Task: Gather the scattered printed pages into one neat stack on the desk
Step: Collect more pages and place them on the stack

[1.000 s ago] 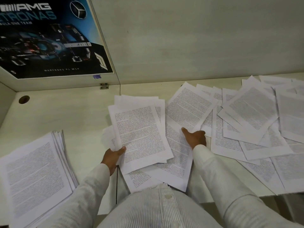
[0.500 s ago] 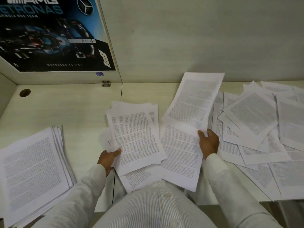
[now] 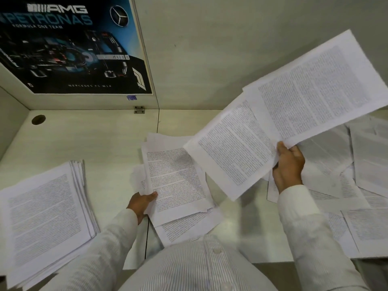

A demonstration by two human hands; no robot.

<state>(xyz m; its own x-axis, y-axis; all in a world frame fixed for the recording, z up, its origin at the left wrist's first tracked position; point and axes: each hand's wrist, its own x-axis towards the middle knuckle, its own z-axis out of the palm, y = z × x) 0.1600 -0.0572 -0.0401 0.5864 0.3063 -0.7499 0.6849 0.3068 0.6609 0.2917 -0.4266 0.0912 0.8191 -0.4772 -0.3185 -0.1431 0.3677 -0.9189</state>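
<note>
right grip [image 3: 288, 166] pinches fanned pages [image 3: 241, 156] at their near edge above the desk [image 3: 94, 139]; left grip [image 3: 140, 203] pinches a small pile [image 3: 176, 181]

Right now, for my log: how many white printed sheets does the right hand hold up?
2: upper white printed sheet at right, lower sheet left of it, both in the right hand; more may hide.

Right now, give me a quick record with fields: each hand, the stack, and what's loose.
left hand: grips the near edge of the centre pile, thumb on top
right hand: holds lifted sheets, fanned, above the desk
stack: on the desk's left side, edges slightly fanned
loose pages: overlapping on the right side
</note>
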